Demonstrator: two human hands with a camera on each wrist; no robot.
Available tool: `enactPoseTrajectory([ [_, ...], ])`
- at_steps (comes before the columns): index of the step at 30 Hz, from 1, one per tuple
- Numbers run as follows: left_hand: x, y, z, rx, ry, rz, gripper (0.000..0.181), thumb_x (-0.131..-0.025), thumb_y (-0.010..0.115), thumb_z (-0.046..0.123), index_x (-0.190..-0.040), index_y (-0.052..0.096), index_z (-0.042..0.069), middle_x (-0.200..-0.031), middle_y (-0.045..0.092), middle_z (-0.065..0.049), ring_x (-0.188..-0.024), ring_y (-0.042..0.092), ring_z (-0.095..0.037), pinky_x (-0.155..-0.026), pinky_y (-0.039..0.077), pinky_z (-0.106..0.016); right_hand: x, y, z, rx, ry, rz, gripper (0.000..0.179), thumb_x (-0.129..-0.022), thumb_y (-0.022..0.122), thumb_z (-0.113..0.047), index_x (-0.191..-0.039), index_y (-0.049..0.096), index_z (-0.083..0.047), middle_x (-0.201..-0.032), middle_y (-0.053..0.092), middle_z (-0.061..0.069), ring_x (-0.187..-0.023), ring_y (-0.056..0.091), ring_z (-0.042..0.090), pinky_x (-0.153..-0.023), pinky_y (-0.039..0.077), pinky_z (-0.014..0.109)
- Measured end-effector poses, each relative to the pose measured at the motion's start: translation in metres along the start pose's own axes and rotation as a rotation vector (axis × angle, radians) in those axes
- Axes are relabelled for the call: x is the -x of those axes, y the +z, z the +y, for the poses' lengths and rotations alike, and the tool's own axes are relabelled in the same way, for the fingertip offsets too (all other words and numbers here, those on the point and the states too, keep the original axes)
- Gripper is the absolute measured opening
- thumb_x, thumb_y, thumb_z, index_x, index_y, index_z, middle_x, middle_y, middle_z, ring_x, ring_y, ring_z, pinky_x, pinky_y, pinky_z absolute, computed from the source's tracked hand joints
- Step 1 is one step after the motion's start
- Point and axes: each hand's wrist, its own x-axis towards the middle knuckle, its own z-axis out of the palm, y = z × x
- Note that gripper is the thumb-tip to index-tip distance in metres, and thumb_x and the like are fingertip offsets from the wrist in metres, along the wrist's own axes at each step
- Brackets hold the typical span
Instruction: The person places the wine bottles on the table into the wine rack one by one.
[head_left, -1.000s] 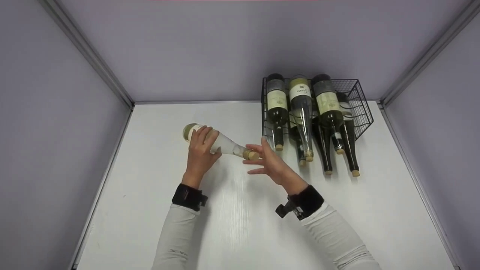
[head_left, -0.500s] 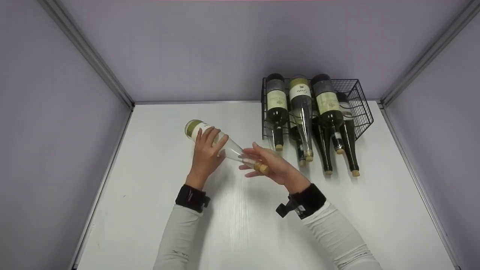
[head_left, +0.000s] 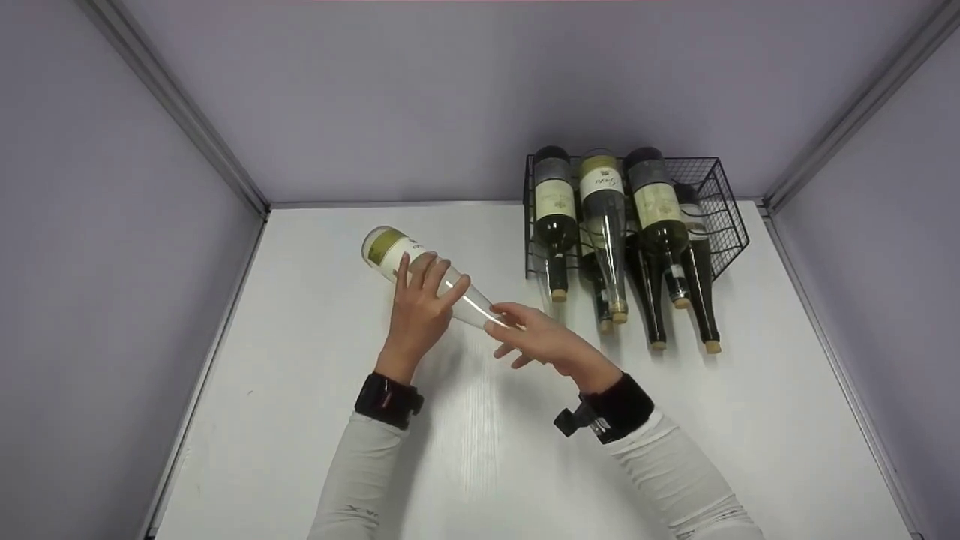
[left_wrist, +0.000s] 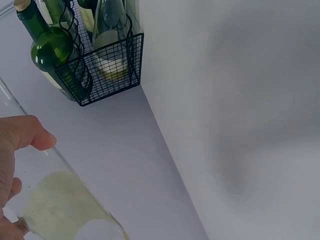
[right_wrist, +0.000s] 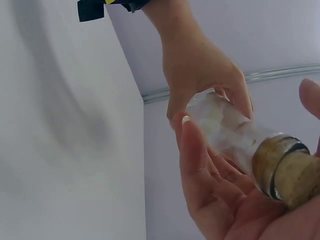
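Observation:
A clear glass wine bottle [head_left: 472,301] with a corked neck and a white-and-green label is held tilted in mid-air, its base toward the upper left. My left hand [head_left: 420,315] grips its body with the fingers over the top; the left wrist view shows the thumb and fingers [left_wrist: 42,140] on the glass. Around the neck, my right hand [head_left: 547,341] loosely holds the bottle with thumb and fingers. That hand hides the cork in the head view, but the right wrist view shows the cork [right_wrist: 300,177] close to the palm.
At the back right stands a black wire rack [head_left: 731,217] loaded with several corked wine bottles, including a dark green bottle [head_left: 555,232] at its left. Their necks jut out toward the front over the white table [head_left: 300,450]. Grey wall panels [head_left: 420,97] enclose the table.
The bottle's base has risen away from the table and the bottle has turned slightly. My right hand has moved from open beside the cork to around the neck, covering the cork.

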Motion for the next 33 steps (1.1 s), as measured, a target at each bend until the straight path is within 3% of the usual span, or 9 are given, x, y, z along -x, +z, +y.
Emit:
enactPoseTrajectory([
  [4,0.000,0.000,0.002,-0.002,-0.009,-0.025,0.054,-0.066,0.083,-0.001,-0.111,0.068,0.023,-0.120,0.060,-0.013,-0.123,0.051,-0.036,-0.107,0.029,-0.062,0.000,0.005,0.004,0.097,-0.012,0.059,0.071,-0.093,0.067,-0.040,-0.148,0.037,-0.006,-0.123,0.059,0.019,-0.072,0.065,0.022,-0.056,0.050,0.030],
  [6,0.000,0.000,0.003,0.001,-0.010,-0.036,0.053,-0.067,0.082,-0.001,-0.112,0.068,0.023,-0.120,0.060,-0.013,-0.123,0.050,-0.035,-0.107,0.029,-0.062,0.000,0.008,0.006,0.138,-0.032,0.103,0.071,-0.090,0.070,-0.039,-0.146,0.041,-0.007,-0.117,0.062,0.018,-0.068,0.061,0.021,-0.052,0.047,0.029],
  [12,0.000,0.000,0.006,0.011,-0.009,-0.078,0.056,-0.068,0.082,-0.002,-0.113,0.066,0.025,-0.122,0.058,-0.012,-0.126,0.048,-0.035,-0.108,0.028,-0.062,-0.001,0.017,0.013,0.238,-0.083,0.248,0.064,-0.089,0.073,-0.033,-0.139,0.050,-0.001,-0.126,0.060,0.022,-0.105,0.061,0.028,-0.078,0.053,0.041],
  [15,-0.002,-0.002,0.008,0.012,-0.010,-0.099,0.056,-0.069,0.083,-0.002,-0.116,0.066,0.024,-0.125,0.057,-0.012,-0.127,0.047,-0.034,-0.109,0.027,-0.061,-0.001,0.019,0.015,0.243,-0.083,0.282,0.059,-0.091,0.071,-0.030,-0.138,0.051,-0.001,-0.128,0.059,0.023,-0.111,0.061,0.033,-0.085,0.052,0.046],
  [17,-0.003,-0.004,0.009,0.015,-0.013,-0.107,0.056,-0.070,0.082,-0.002,-0.118,0.066,0.024,-0.127,0.057,-0.012,-0.128,0.046,-0.034,-0.110,0.026,-0.060,0.000,0.019,0.016,0.234,-0.088,0.296,0.056,-0.092,0.070,-0.027,-0.138,0.052,-0.001,-0.127,0.060,0.022,-0.109,0.062,0.030,-0.083,0.053,0.044],
  [20,-0.005,-0.006,0.009,0.027,-0.032,-0.103,0.058,-0.071,0.080,-0.004,-0.121,0.066,0.021,-0.131,0.057,-0.010,-0.131,0.044,-0.032,-0.111,0.025,-0.058,0.000,0.017,0.018,0.168,-0.092,0.291,0.052,-0.094,0.068,-0.022,-0.139,0.052,-0.001,-0.117,0.065,0.019,-0.081,0.063,0.020,-0.066,0.051,0.032],
  [23,-0.005,-0.008,0.010,0.045,-0.055,-0.072,0.060,-0.071,0.078,-0.008,-0.124,0.066,0.018,-0.135,0.056,-0.010,-0.133,0.043,-0.031,-0.112,0.025,-0.057,0.000,0.015,0.021,0.057,-0.088,0.265,0.051,-0.095,0.066,-0.018,-0.140,0.051,0.000,-0.098,0.067,0.013,-0.057,0.046,0.010,-0.050,0.039,0.022],
  [28,-0.006,-0.012,0.014,0.052,-0.094,-0.045,0.064,-0.074,0.076,-0.009,-0.131,0.063,0.018,-0.142,0.051,-0.011,-0.137,0.039,-0.031,-0.113,0.024,-0.055,0.002,0.011,0.022,-0.088,-0.095,0.224,0.050,-0.097,0.063,-0.014,-0.141,0.047,0.002,-0.081,0.058,0.005,-0.052,0.038,0.007,-0.043,0.031,0.018],
  [33,-0.006,-0.015,0.019,0.046,-0.146,-0.110,0.075,-0.073,0.081,-0.002,-0.140,0.055,0.020,-0.152,0.039,-0.013,-0.143,0.029,-0.031,-0.113,0.020,-0.057,0.005,0.010,0.022,-0.106,-0.114,0.218,0.053,-0.097,0.063,-0.016,-0.143,0.046,0.003,-0.078,0.055,0.005,-0.049,0.037,0.007,-0.041,0.029,0.019],
])
